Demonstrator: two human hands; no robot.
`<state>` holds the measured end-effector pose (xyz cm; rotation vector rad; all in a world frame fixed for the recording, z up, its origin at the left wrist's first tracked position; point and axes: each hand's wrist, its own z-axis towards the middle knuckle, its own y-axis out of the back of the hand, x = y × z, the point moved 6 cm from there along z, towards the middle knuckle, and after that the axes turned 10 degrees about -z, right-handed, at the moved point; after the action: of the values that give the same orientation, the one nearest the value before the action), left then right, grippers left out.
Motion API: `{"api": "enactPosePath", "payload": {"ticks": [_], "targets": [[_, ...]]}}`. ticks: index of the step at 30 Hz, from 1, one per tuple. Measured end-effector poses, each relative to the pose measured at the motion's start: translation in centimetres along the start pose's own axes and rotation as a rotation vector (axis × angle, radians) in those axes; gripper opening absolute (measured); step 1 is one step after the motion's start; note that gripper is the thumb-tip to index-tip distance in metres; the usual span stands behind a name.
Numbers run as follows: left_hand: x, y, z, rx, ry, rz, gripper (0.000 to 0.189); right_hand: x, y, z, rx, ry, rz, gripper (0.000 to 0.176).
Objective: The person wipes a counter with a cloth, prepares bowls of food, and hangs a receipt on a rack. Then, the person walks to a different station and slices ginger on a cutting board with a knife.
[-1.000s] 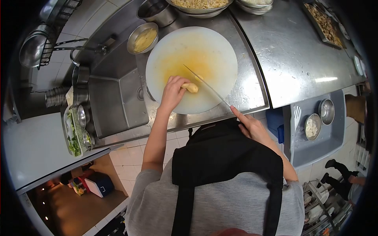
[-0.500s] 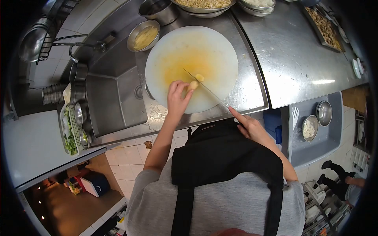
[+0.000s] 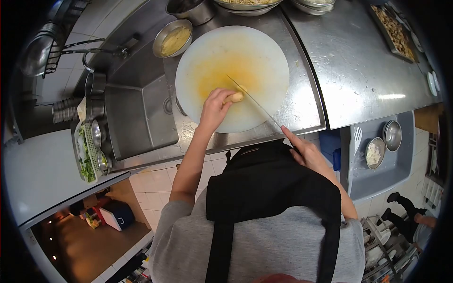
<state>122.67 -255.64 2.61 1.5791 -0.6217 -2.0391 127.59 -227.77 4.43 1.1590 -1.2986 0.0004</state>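
My left hand (image 3: pixel 215 110) pinches a peeled, pale yellow root piece (image 3: pixel 233 97) on the round white cutting board (image 3: pixel 203 56), which has a yellow-orange stain across its middle. My right hand (image 3: pixel 306 152) is closed around the handle of a kitchen knife (image 3: pixel 259 105), its index finger stretched along the top. The long, thin blade slants over the board, right against the piece's right end, close to my left fingertips. A bit of yellow shows just beyond the blade. My right fingers and palm hide most of the knife handle.
Behind the board stands a metal bowl (image 3: pixel 188 43) with yellow shreds. A sink (image 3: pixel 141 120) is on the left. Greens in a basket (image 3: pixel 94 153) stand further left. A grey tub (image 3: pixel 403 177) holding bowls is at right; a person (image 3: pixel 422 231) is beyond it.
The knife and my right hand have shifted slightly right. The yellow piece lies more level between my left fingers, its end now against the blade. The view has shifted a little.
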Motion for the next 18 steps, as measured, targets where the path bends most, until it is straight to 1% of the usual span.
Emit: {"api": "enactPosePath", "payload": {"ticks": [1, 2, 4, 5, 7, 8, 10, 11, 13, 18], "targets": [[1.1, 0.0, -0.2, -0.031, 0.101, -0.063, 0.034, 0.0, 0.0, 0.1, -0.008, 0.000, -0.001, 0.075], [2.0, -0.3, -0.7, -0.034, 0.099, -0.059, 0.034, -0.1, 0.1, 0.2, -0.016, 0.002, -0.002, 0.075], [5.0, 0.0, -2.2, -0.279, 0.444, -0.492, 0.036, 0.2, 0.1, 0.8, -0.037, 0.045, 0.012, 0.074], [5.5, 0.0, -2.5, -0.285, 0.444, -0.489, 0.036, 0.4, 0.2, 1.1, -0.053, 0.083, 0.025, 0.074], [4.3, 0.8, -2.8, -0.163, 0.642, -0.172, 0.038, 0.3, -0.5, 1.7, -0.039, 0.098, 0.018, 0.075], [3.4, 1.0, -2.9, -0.170, 0.645, -0.170, 0.038, 0.3, -0.8, 2.0, -0.028, 0.108, 0.011, 0.076], [0.7, 2.2, -2.4, -0.328, 0.393, 0.019, 0.034, 0.2, -1.2, 2.5, -0.004, 0.108, -0.008, 0.077], [0.9, 2.2, -2.4, -0.332, 0.395, 0.021, 0.034, 0.1, -1.5, 2.7, 0.018, 0.099, -0.025, 0.077], [0.4, 1.5, -2.3, -0.257, 0.137, -0.137, 0.028, 0.2, -1.7, 2.9, 0.017, 0.112, -0.032, 0.078], [2.1, 0.8, -3.0, -0.295, 0.175, -0.183, 0.024, 0.5, -2.1, 2.6, 0.012, 0.124, -0.052, 0.078]]}}
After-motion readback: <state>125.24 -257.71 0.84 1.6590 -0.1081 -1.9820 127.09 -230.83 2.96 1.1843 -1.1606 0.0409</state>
